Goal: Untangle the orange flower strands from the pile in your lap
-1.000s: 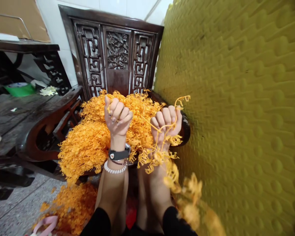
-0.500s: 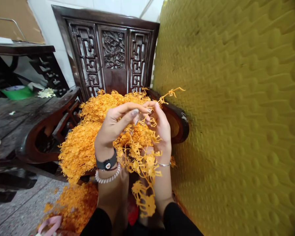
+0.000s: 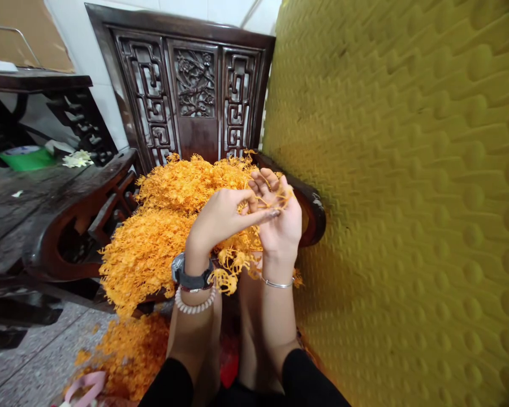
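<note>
Find the orange strand point(image 3: 237, 261) at the centre of the frame, with thin stems crossing the right hand point(image 3: 283, 229) and a flowered end hanging close by the left wrist. Note the right hand loosely open, palm facing the camera, fingers slightly bent around the stems. Note the left hand point(image 3: 220, 213) bent over from the left, thumb and forefinger parted near the base and reaching to the right palm; cannot tell about any firm pinch at the tips. Work best with light fingertips: draw only one stem at a time, to avoid tearing or knotting. Guide the hanging end away from the watch point(image 3: 178, 268) and the silver bangle point(image 3: 277, 284). Leave some room from the orange pile point(image 3: 146, 254), centre-left of the frame, against catching.
</note>
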`<state>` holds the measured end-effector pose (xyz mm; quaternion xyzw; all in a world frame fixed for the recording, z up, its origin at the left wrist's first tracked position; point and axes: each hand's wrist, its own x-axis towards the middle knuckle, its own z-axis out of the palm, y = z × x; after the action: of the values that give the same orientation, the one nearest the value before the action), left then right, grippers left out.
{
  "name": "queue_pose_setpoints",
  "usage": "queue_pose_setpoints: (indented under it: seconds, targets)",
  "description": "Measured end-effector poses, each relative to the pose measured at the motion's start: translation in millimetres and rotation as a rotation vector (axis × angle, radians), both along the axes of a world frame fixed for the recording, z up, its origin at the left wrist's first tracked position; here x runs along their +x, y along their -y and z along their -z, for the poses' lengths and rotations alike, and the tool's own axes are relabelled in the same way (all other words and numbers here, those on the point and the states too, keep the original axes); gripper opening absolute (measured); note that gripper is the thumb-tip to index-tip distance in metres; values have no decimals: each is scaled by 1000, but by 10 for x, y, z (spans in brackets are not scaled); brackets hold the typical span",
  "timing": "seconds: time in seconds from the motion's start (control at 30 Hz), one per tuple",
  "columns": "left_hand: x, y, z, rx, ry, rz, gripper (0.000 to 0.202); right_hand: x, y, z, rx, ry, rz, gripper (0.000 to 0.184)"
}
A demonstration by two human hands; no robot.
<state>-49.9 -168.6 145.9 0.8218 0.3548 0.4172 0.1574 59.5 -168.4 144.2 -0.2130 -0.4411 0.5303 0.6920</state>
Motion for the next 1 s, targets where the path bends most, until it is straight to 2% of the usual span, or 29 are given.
queue_pose_setpoints:
  seconds: [0.1, 0.2, 0.27, 0.37, 0.5, 0.6, 0.7, 0.77, 0.87, 1.0]
  targets:
    - [25, 19, -27, -8, 74, 89, 26, 8, -5, -27, 71, 37, 73, 33]
    - [64, 44, -54, -9, 287, 124, 26, 80, -1, -45, 145, 192, 56, 46]
    - [87, 37, -54, -28, 383, 126, 27, 130, 6, -45, 165, 298, 32, 46]
    - [104, -10, -29, -82, 344, 154, 25, 143, 5, -32, 174, 340, 45, 43]
    - [98, -77, 14, -141, 186, 229, 26, 84, -44, -13, 169, 275, 80, 51]
    - [108, -115, 52, -142, 155, 131, 24, 74, -73, -14, 190, 245, 32, 57]
    - [153, -159, 93, -156, 205, 61, 27, 92, -62, -27, 229, 235, 0, 60]
    - [192, -191, 116, -154, 266, 94, 25, 106, -45, -36, 237, 252, 32, 61]
    - [233, -236, 144, -172, 379, 216, 20, 127, -38, -44, 246, 265, 122, 61]
    - [240, -282, 180, -291, 449, 307, 15, 138, -78, -32, 242, 249, 148, 60]
